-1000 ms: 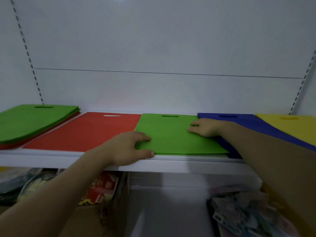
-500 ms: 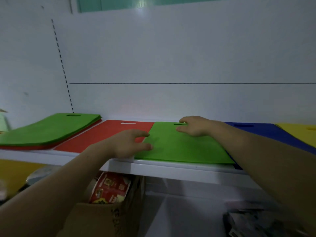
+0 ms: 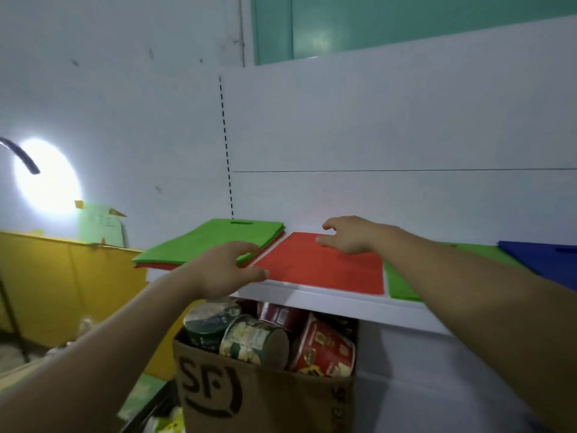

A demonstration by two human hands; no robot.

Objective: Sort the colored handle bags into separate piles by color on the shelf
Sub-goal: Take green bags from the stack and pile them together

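1. Nearest, under the shelf, stands a brown cardboard box (image 3: 265, 398) with a black printed logo. It is packed with round tins (image 3: 254, 339) lying on their sides, their paper labels green, yellow and red.
2. Above it, the left hand (image 3: 228, 270) lies at the near left corner of a flat red handle bag (image 3: 324, 267). The thumb stretches along the bag's front edge and the fingers are loosely spread, clasping nothing.
3. The red bag lies flat on the white shelf board (image 3: 343, 306), its matt, felt-like face smooth and rectangular.
4. Farther along, the right hand (image 3: 349, 235) is over the bag's far end with the fingers parted and only slightly bent. Whether they press the cloth I cannot tell.
5. Just left of the red bag sits a pile of green handle bags (image 3: 212, 242) with a slot handle cut at its far edge and a red layer showing beneath.
6. To the right, partly behind the right forearm, lies a single green bag (image 3: 399, 284), and beyond it a blue bag (image 3: 543, 260).
7. Behind rises a plain white back panel (image 3: 390, 135) with a slotted upright. At far left are a yellow panel (image 3: 62, 285) and a glaring round lamp (image 3: 46, 176).
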